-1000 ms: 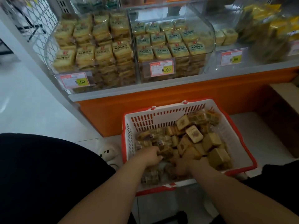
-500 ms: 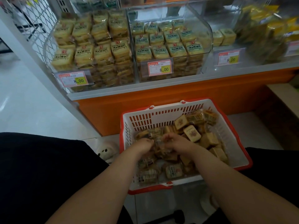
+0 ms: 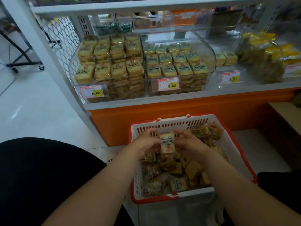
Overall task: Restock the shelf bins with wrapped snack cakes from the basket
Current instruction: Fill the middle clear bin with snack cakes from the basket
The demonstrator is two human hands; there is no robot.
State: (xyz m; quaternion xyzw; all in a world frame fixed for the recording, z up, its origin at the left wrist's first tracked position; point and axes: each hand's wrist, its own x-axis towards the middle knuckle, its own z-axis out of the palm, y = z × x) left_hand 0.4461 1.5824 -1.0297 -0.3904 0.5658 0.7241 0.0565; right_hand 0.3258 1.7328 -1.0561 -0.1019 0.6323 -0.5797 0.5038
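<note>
Both hands, left (image 3: 145,143) and right (image 3: 187,143), grip one wrapped cake (image 3: 167,143) (label upward) over the basket (image 3: 234,145), bins (image 3: 110,67) at twelve o'clock.

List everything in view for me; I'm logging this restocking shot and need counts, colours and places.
basket: one, white with red rim, on the floor below the shelf
loose snack cakes: many, tan and brown, piled in the basket
held snack cakes: a small stack, pale yellow, above the basket between both hands
left bin: one, clear, packed with yellow cakes
middle bin: one, clear, full of green-labelled cakes
right bin: one, clear, only two cakes seen
price tags: three, red and yellow, on the bin fronts
yellow bags: several, far right of the shelf
left hand: fingers grip the stack
right hand: fingers grip the stack
</note>
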